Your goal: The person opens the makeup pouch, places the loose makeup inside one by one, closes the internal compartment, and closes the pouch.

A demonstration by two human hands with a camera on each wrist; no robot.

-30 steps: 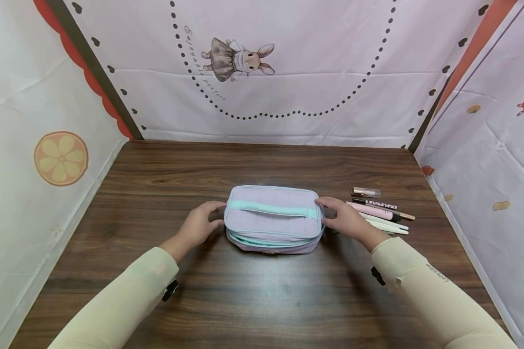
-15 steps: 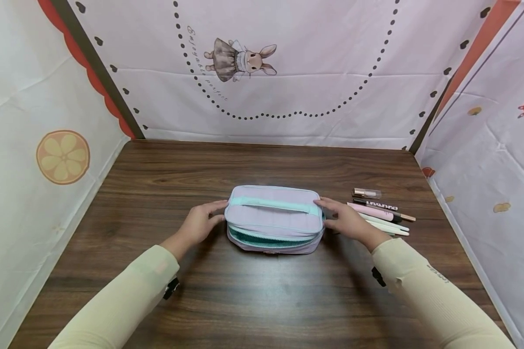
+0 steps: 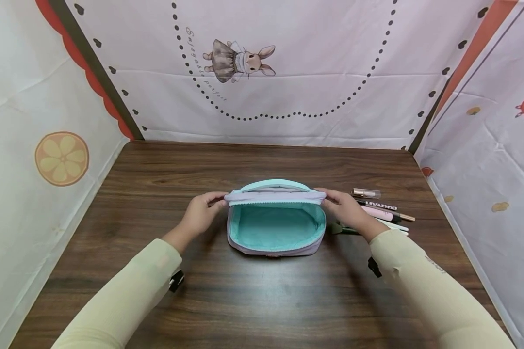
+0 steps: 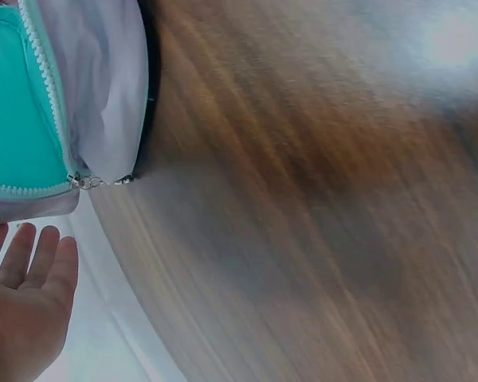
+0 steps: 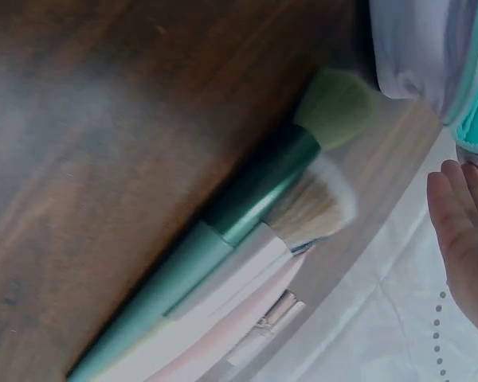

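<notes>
A lilac makeup bag (image 3: 235, 247) with a mint lining (image 3: 277, 227) stands on the table, its zipped lid (image 3: 275, 196) raised. A mint handle (image 3: 275, 183) arches over the lid. My left hand (image 3: 197, 214) holds the lid's left end between thumb and fingers. At the opposite end, my right hand (image 3: 347, 209) holds the lid the same way. In the left wrist view, the fingers of the left hand (image 4: 32, 294) lie by the lid's edge and a zip pull (image 4: 86, 182) hangs at the corner. The thumbs are hidden in both wrist views.
Right of the bag lie a green brush (image 5: 223, 227), a pale-handled brush (image 5: 239, 263), a pink tube (image 3: 377, 213), a dark patterned pen (image 3: 382, 205) and a lipstick-like tube (image 3: 366, 193). Printed cloth walls (image 3: 310, 87) enclose the wooden table (image 3: 262, 310) at the back and sides.
The lid has swung up and back from nearly closed, baring the mint interior. Both hands have risen slightly with it, and the green brush head has come into sight beside the right hand.
</notes>
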